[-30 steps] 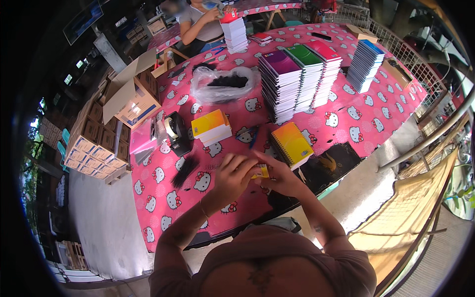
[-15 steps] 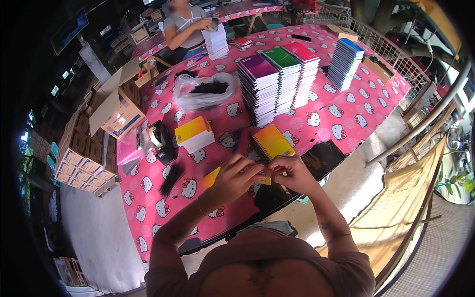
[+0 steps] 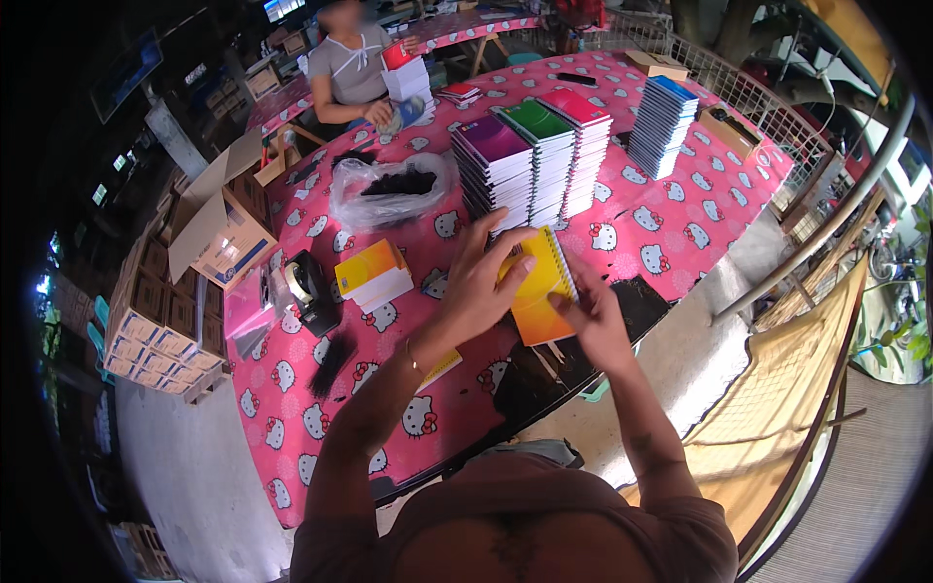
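Observation:
A yellow-orange spiral notebook is held above the pink patterned table. My left hand grips its left side with fingers spread over the cover. My right hand pinches its lower right edge. A small stack of yellow-covered notebooks lies to the left of my hands. Another yellow cover peeks out under my left forearm.
Tall stacks of purple, green and red notebooks stand behind my hands, a blue stack farther right. A clear bag of black items, a tape dispenser and open cardboard boxes are left. Another person sits across the table.
Both hands have lifted the yellow notebook up and forward, toward the tall stacks. My left hand now spreads across its cover.

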